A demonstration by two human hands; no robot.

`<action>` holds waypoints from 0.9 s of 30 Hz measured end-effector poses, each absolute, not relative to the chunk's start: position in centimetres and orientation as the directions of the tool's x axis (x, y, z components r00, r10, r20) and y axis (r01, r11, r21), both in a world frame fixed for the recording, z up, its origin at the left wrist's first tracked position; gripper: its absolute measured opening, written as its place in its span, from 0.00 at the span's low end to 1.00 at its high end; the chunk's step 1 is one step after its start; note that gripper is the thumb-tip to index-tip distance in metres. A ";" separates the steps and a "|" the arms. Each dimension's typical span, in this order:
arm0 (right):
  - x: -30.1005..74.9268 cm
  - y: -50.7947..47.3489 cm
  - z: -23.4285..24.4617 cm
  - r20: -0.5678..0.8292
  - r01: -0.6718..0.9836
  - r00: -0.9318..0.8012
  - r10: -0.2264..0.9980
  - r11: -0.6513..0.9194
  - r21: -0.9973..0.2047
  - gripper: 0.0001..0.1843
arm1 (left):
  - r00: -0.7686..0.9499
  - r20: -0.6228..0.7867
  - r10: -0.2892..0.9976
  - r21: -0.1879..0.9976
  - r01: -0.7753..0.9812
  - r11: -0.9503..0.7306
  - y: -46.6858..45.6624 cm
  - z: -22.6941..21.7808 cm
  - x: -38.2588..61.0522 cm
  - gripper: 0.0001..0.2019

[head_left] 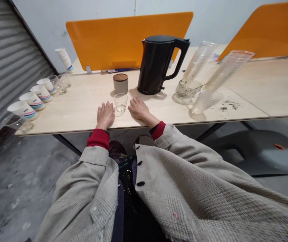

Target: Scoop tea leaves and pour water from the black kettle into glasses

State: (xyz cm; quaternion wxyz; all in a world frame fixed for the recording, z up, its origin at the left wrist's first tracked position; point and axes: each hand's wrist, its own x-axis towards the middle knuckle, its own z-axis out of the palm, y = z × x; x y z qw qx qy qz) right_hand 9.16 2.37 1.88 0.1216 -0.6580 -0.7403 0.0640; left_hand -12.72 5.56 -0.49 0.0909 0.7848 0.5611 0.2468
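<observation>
My left hand (106,115) lies flat on the table near its front edge, fingers stretched forward and holding nothing. To the right, my right hand (139,108) also rests flat and open on the wood. Between the two stands an upright clear plastic cup (120,103), close to the fingers of both hands. Just behind that cup is a small grey canister (120,84) with a wooden lid. A black electric kettle (154,65) stands behind my right hand, its handle toward the right.
Several paper cups (28,107) and clear cups line the table's left side. On the right, two leaning stacks of clear cups (231,69) flank a ribbed glass bowl (187,90). Dark crumbs (229,105) are scattered beside them. Orange dividers (123,40) stand behind; a grey stool (264,151) is at lower right.
</observation>
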 end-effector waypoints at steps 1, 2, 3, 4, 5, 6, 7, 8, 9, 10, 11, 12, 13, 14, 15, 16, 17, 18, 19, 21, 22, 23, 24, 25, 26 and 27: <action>9.2 2.4 1.8 0.101 0.959 -0.106 0.989 0.129 -0.253 0.35 | 0.248 0.278 0.928 0.419 0.838 -0.349 5.5 -0.3 -12.7 0.25; 9.2 2.5 1.7 0.107 0.959 -0.109 0.988 0.133 -0.251 0.35 | 0.247 0.271 0.930 0.417 0.841 -0.344 5.3 -0.1 -12.6 0.25; 9.3 2.5 1.6 0.111 0.959 -0.113 0.987 0.138 -0.249 0.35 | 0.246 0.263 0.933 0.410 0.847 -0.339 5.1 0.1 -12.5 0.25; 9.3 2.6 1.6 0.114 0.958 -0.117 0.987 0.143 -0.248 0.34 | 0.245 0.252 0.936 0.396 0.857 -0.331 4.9 0.4 -12.4 0.25; 9.4 2.6 1.5 0.116 0.958 -0.121 0.986 0.146 -0.247 0.34 | 0.247 0.238 0.939 0.370 0.871 -0.323 4.7 0.6 -12.3 0.26; 9.4 2.7 1.4 0.118 0.958 -0.123 0.985 0.149 -0.245 0.34 | 0.252 0.219 0.943 0.333 0.889 -0.315 4.4 0.9 -12.3 0.27; 9.5 2.8 1.3 0.121 0.958 -0.125 0.985 0.151 -0.243 0.34 | 0.256 0.197 0.946 0.289 0.907 -0.306 4.1 1.2 -12.2 0.28; 9.5 2.8 1.3 0.126 0.959 -0.125 0.984 0.153 -0.240 0.33 | 0.260 0.175 0.950 0.244 0.923 -0.298 3.9 1.5 -12.1 0.29; 9.5 2.8 1.3 0.131 0.959 -0.127 0.983 0.155 -0.237 0.33 | 0.265 0.153 0.952 0.203 0.935 -0.292 3.7 1.7 -12.0 0.30; 9.5 2.9 1.2 0.134 0.959 -0.127 0.983 0.156 -0.235 0.33 | 0.266 0.136 0.955 0.169 0.943 -0.286 3.5 2.0 -12.0 0.31; 9.5 2.9 1.2 0.133 0.960 -0.126 0.983 0.155 -0.233 0.33 | 0.264 0.122 0.957 0.144 0.949 -0.280 3.4 2.2 -11.9 0.31; 9.5 2.9 1.2 0.131 0.960 -0.125 0.983 0.153 -0.233 0.34 | 0.260 0.112 0.959 0.126 0.954 -0.273 3.3 2.3 -11.9 0.32; 9.5 2.9 1.2 0.128 0.960 -0.123 0.984 0.150 -0.234 0.34 | 0.259 0.105 0.960 0.112 0.956 -0.270 3.2 2.4 -11.9 0.32; 9.4 2.8 1.2 0.124 0.960 -0.120 0.985 0.147 -0.237 0.34 | 0.259 0.098 0.961 0.103 0.958 -0.268 3.2 2.5 -11.9 0.32; 9.4 2.8 1.3 0.120 0.960 -0.118 0.986 0.144 -0.240 0.34 | 0.259 0.093 0.961 0.097 0.959 -0.268 3.2 2.5 -11.8 0.32; 9.4 2.7 1.3 0.115 0.960 -0.115 0.987 0.141 -0.243 0.34 | 0.260 0.087 0.962 0.093 0.959 -0.268 3.2 2.6 -11.9 0.32; 9.3 2.7 1.4 0.111 0.959 -0.113 0.987 0.137 -0.247 0.35 | 0.261 0.083 0.962 0.093 0.959 -0.268 3.2 2.6 -11.9 0.32; 9.3 2.6 1.5 0.106 0.959 -0.109 0.988 0.133 -0.249 0.35 | 0.262 0.081 0.962 0.093 0.959 -0.269 3.2 2.6 -11.9 0.32; 9.2 2.5 1.5 0.103 0.959 -0.105 0.989 0.128 -0.251 0.35 | 0.262 0.079 0.962 0.095 0.959 -0.269 3.1 2.6 -11.9 0.32; 9.2 2.5 1.6 0.106 0.960 -0.102 0.989 0.126 -0.251 0.35 | 0.260 0.082 0.962 0.096 0.959 -0.267 3.1 2.6 -11.9 0.32; 9.2 2.4 1.7 0.107 0.960 -0.103 0.989 0.127 -0.249 0.34 | 0.258 0.084 0.962 0.093 0.960 -0.266 3.1 2.6 -11.9 0.32; 9.1 2.4 1.7 0.107 0.961 -0.105 0.989 0.129 -0.247 0.34 | 0.258 0.084 0.962 0.090 0.960 -0.265 3.0 2.7 -11.9 0.32; 9.1 2.4 1.8 0.107 0.961 -0.107 0.989 0.130 -0.244 0.34 | 0.258 0.083 0.963 0.087 0.960 -0.265 3.0 2.7 -11.9 0.32; 9.1 2.3 1.9 0.104 0.962 -0.108 0.989 0.130 -0.240 0.34 | 0.258 0.082 0.963 0.087 0.960 -0.264 3.1 2.7 -11.9 0.32; 9.1 2.3 1.9 0.103 0.963 -0.109 0.989 0.131 -0.238 0.34 | 0.259 0.081 0.963 0.088 0.960 -0.265 3.1 2.7 -11.9 0.32; 9.1 2.3 2.0 0.104 0.963 -0.110 0.989 0.132 -0.236 0.34 | 0.259 0.080 0.962 0.091 0.960 -0.266 3.1 2.7 -11.8 0.32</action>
